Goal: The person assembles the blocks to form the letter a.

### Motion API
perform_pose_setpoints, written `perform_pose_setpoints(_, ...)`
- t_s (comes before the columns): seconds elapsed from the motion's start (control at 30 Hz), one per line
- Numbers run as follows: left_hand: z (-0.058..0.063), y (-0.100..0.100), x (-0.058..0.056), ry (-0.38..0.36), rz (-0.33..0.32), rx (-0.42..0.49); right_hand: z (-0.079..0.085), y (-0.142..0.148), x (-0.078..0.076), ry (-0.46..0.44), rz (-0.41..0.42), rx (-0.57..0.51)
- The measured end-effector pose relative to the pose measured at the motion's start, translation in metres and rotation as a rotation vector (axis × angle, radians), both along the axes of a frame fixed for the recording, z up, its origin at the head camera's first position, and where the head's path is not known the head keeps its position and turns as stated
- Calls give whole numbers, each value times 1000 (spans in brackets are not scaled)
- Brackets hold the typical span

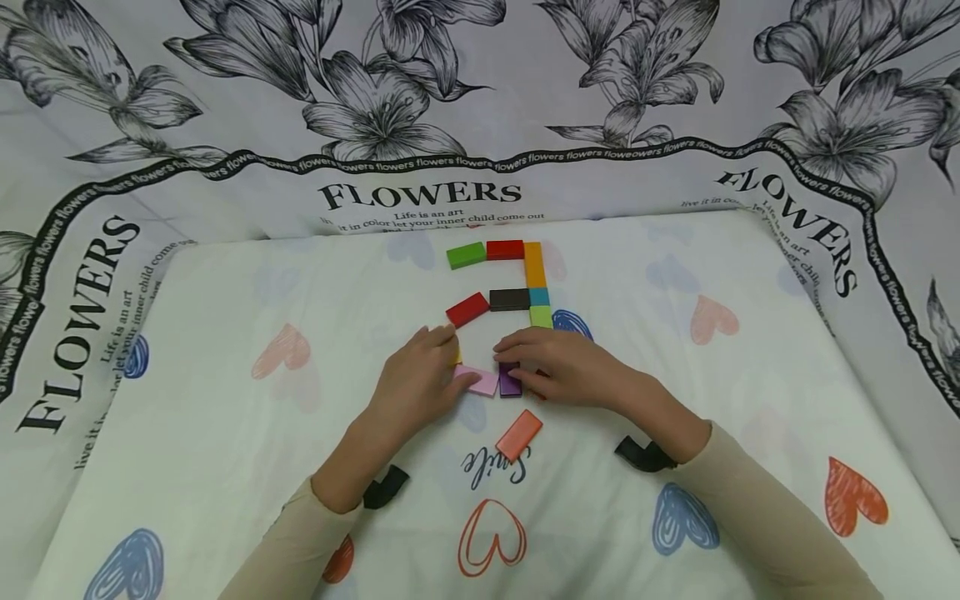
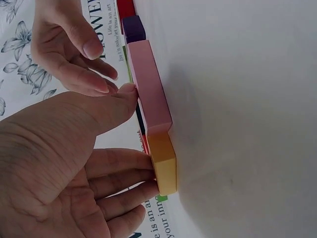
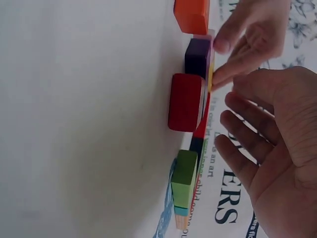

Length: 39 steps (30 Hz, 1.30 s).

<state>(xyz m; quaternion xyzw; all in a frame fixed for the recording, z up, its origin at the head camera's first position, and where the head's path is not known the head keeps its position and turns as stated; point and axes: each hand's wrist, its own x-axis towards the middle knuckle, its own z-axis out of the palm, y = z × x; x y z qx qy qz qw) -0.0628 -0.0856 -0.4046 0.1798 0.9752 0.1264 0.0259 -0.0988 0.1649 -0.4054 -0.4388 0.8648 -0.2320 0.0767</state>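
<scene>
Head view
Surface: a bed (image 1: 225, 433) under a heart-print sheet; a flower-print cloth (image 1: 450, 108) lies behind it.
Block figure: a green block (image 1: 466, 255), a red block (image 1: 505, 249) and an orange block (image 1: 534, 264) form the top row and right column; below the orange block sit a teal block (image 1: 538, 296) and a light green block (image 1: 541, 316); a dark brown block (image 1: 510, 299) lies left of the teal one, and a tilted red block (image 1: 467, 309) lies at its left end.
My left hand (image 1: 420, 379): fingers relaxed and spread, thumb tip against the pink block (image 1: 480, 380), fingertips at a yellow block that is mostly hidden here.
My right hand (image 1: 558, 365): fingers straight, resting over the purple block (image 1: 510, 383); it grips nothing.
Loose piece: a coral block (image 1: 519, 435) lies alone, near my hands on the side closer to me.

Left wrist view
Pink block (image 2: 148, 84): lies flat, purple block (image 2: 133, 29) touching one end, yellow block (image 2: 165, 163) at the other.
My left hand (image 2: 74, 163): thumb on the pink block's side, fingertips on the yellow block, no curl round either.
My right hand (image 2: 74, 44): fingertips just beside the pink block.

Right wrist view
My right hand (image 3: 277, 144): palm open, fingers apart, just beside the blocks.
Blocks: a red block (image 3: 185, 101) sits next to the purple block (image 3: 198, 57); the coral block (image 3: 192, 15) is beyond it; the light green block (image 3: 184, 178) is on the other side.
My left hand (image 3: 247, 34): fingertips at the purple block's far side.
</scene>
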Motion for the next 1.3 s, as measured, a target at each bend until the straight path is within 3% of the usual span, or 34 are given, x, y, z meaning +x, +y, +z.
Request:
perform_pose_setpoints(0.37,1,-1,0,8,-5,11,-3,-4,9,-29,25,40)
perform_pose_setpoints(0.87,3,-1,2,-14,10,10,4,-5,11,88,33,136)
perform_pose_setpoints(1.3,3,-1,2,-15,8,12,12,-14,11,249,82,276)
